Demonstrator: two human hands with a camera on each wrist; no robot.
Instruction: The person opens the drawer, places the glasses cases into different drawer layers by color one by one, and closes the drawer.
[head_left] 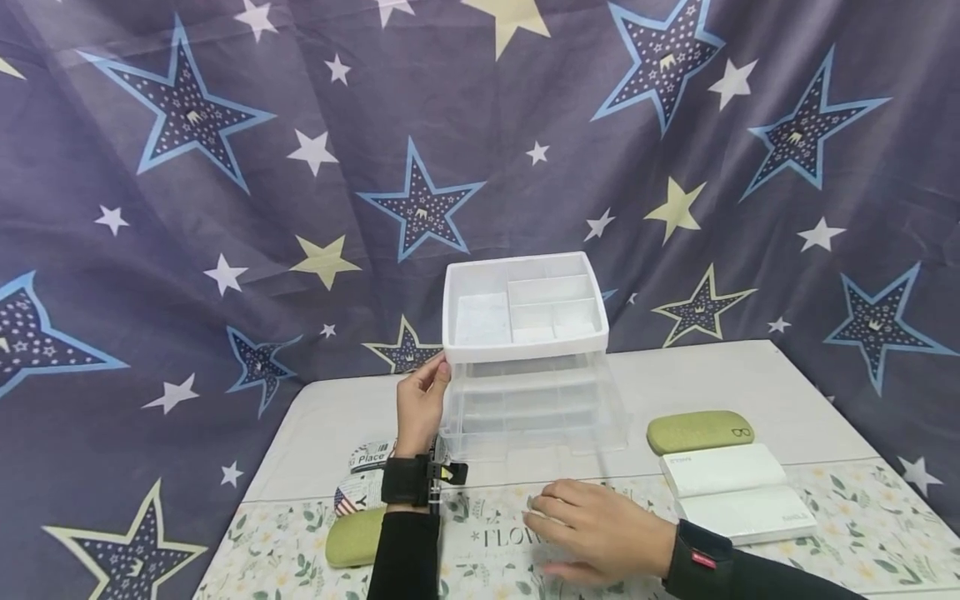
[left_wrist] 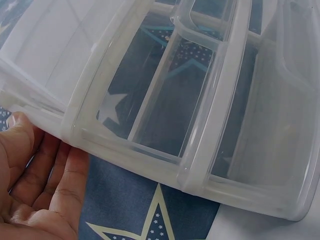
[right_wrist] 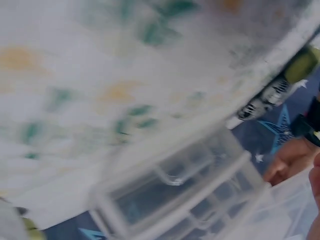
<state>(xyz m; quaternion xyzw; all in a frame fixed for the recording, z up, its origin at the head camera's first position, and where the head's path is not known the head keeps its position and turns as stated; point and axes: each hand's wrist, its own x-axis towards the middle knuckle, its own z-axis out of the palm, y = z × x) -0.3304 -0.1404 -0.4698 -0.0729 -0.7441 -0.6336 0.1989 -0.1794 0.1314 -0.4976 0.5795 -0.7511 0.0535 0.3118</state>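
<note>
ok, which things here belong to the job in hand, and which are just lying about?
In the job, it seems:
clear drawer unit
white top tray
left hand, gripping the unit
right hand, empty

Likely just lying about:
green glasses case, right
white book-like item
green case, left
printed pouch-like item

In the head view the left sleeve [head_left: 405,554] hides the right end of one green case [head_left: 354,537], the right hand [head_left: 600,529] covers the end of the lettering [head_left: 498,537] on the tablecloth [head_left: 255,554], and the print on the white item [head_left: 723,471] is too small to read. In the left wrist view the drawer box [left_wrist: 195,187] runs off the top and right edges, while the left hand [left_wrist: 45,200] is cut off at the left and bottom. The right wrist view smears the tablecloth's flowers into blurred patches.
</note>
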